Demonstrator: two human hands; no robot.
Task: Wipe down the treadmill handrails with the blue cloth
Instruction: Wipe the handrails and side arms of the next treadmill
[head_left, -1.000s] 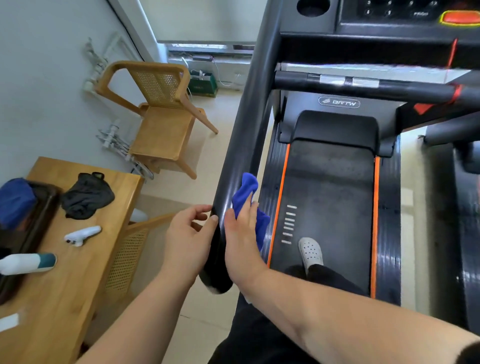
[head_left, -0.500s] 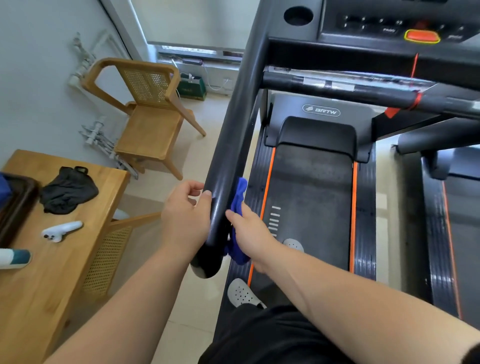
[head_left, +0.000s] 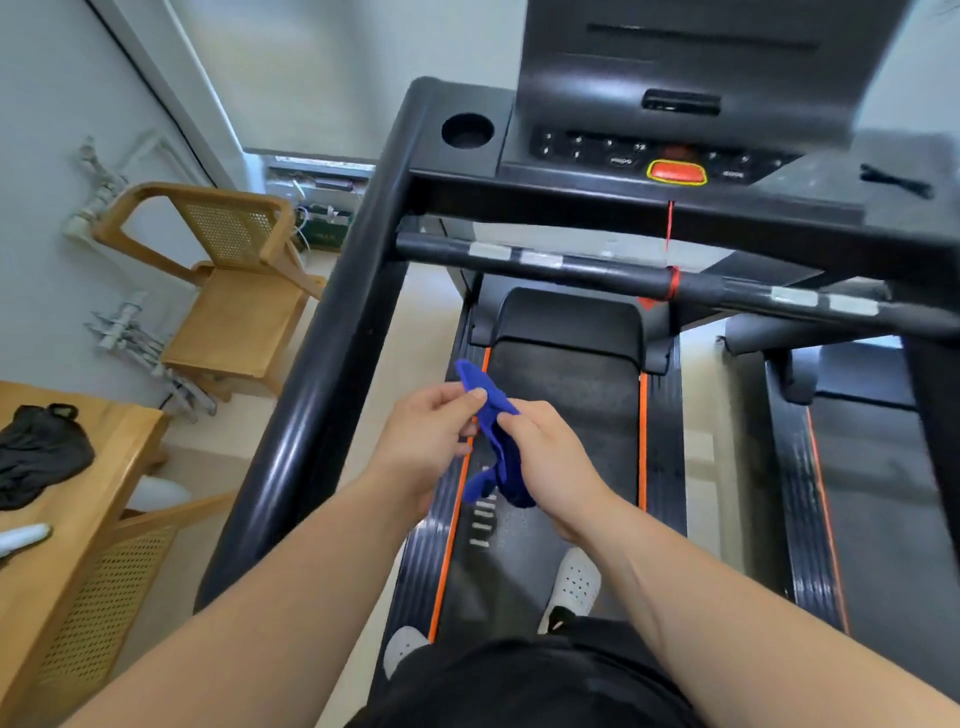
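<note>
Lifting away from the left handrail (head_left: 332, 364), both hands have come together over the treadmill belt (head_left: 566, 415), where half a second ago the left gripped the rail's end and the right pressed the cloth to its inner side. Now the left hand (head_left: 423, 434) pinches the upper end of the blue cloth (head_left: 496, 441) between thumb and fingertips, while the right hand (head_left: 553, 457) closes around its bunched middle, the lower end drooping beneath. Neither hand touches the rail. The round cup holder (head_left: 466, 131) in the console looks dark inside; its contents cannot be made out. On the wooden table (head_left: 78, 561) at left lies a black bag (head_left: 39, 454).
</note>
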